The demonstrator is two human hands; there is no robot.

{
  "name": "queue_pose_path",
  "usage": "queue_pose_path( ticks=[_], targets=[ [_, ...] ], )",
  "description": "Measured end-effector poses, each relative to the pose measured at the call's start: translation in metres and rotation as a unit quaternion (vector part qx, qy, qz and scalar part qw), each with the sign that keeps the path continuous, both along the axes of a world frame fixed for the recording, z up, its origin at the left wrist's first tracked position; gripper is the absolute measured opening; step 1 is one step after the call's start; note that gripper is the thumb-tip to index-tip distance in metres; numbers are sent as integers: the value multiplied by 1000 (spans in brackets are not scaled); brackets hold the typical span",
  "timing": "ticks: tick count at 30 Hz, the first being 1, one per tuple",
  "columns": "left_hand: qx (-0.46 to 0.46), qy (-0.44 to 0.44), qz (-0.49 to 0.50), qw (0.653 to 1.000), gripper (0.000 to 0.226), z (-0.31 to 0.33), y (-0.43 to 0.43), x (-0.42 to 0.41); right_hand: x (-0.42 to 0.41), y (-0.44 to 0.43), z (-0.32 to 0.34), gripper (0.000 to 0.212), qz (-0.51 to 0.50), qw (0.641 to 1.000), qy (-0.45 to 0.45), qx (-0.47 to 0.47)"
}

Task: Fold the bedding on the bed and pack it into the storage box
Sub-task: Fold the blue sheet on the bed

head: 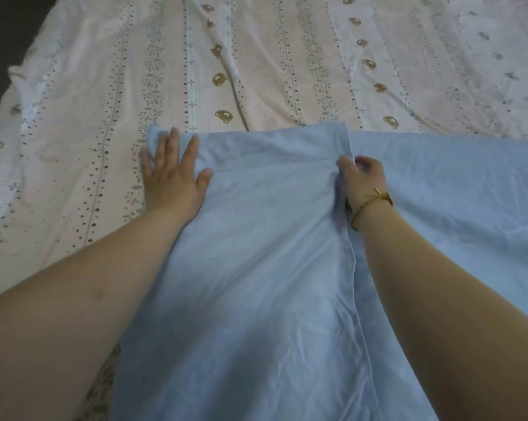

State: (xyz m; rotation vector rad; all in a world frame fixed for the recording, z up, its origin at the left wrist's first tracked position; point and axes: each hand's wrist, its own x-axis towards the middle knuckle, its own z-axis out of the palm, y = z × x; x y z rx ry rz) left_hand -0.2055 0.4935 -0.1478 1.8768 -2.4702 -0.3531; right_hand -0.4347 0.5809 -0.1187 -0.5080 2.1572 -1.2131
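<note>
A pale pink cotton bedspread printed with brown bears (256, 71) lies under and beyond the light blue folded cloth sheet (256, 268), which is spread just before me. My left hand (171, 177) presses flat on the sheet's far left corner, fingers spread. My right hand (363, 180) pinches the top layer's far right corner, with a thin gold bracelet (375, 203) at the wrist.

The right hand (363, 180) pinches a pale blue sheet (241, 253). Beyond the grip, the pink bedspread (256, 56) shows brown bears and grey dotted stripes; behind it, a gold bracelet (373, 203).
</note>
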Motion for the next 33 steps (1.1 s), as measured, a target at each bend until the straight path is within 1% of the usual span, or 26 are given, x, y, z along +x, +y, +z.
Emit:
queue_pose_path(
  ticks=[1,2,3,5,7,9,11,12,13,16,17,19,21,23,25,28,29,31,32,33],
  targets=[
    [-10,41,29,999,61,-3,10,6,0,11,-5,32,7,999,-31,9],
    [-17,88,60,994,63,-5,20,11,1,23,-9,25,27,998,-60,18],
    [-18,135,89,987,66,-3,30,16,4,40,-9,25,54,994,-87,33],
    [-6,210,133,969,70,4,51,29,12,71,-7,33,108,982,-137,72],
    [31,237,157,958,71,4,78,46,26,109,0,33,172,958,-194,120],
    [80,246,180,949,71,6,110,59,38,150,7,19,248,928,-227,163],
    [118,263,220,932,70,12,133,67,48,183,7,6,294,907,-229,196],
    [133,270,249,921,70,18,145,70,52,200,9,5,301,906,-215,207],
    [145,274,272,911,68,24,152,73,53,214,8,5,292,913,-191,213],
    [202,294,284,890,47,37,173,82,56,251,10,13,200,945,-157,206],
    [223,298,286,883,40,42,184,83,57,261,12,16,183,950,-126,220],
    [245,316,311,862,33,52,208,87,56,267,19,21,157,958,-18,240],
    [251,315,329,854,28,56,229,91,55,249,30,28,127,969,77,196],
    [256,303,346,850,18,58,246,93,61,211,39,31,148,969,138,138],
    [254,284,352,855,6,53,257,99,79,161,40,30,213,957,157,114],
    [243,235,327,883,30,49,265,100,120,86,35,39,327,922,171,117],
    [237,229,330,884,35,48,264,108,146,60,34,45,373,902,181,125],
    [227,242,332,883,40,45,265,114,186,22,32,60,432,861,221,154],
    [217,257,333,881,40,45,265,116,203,5,30,67,447,843,245,173],
    [208,275,332,878,35,46,264,116,216,-9,28,74,454,828,262,197]
  ],
)
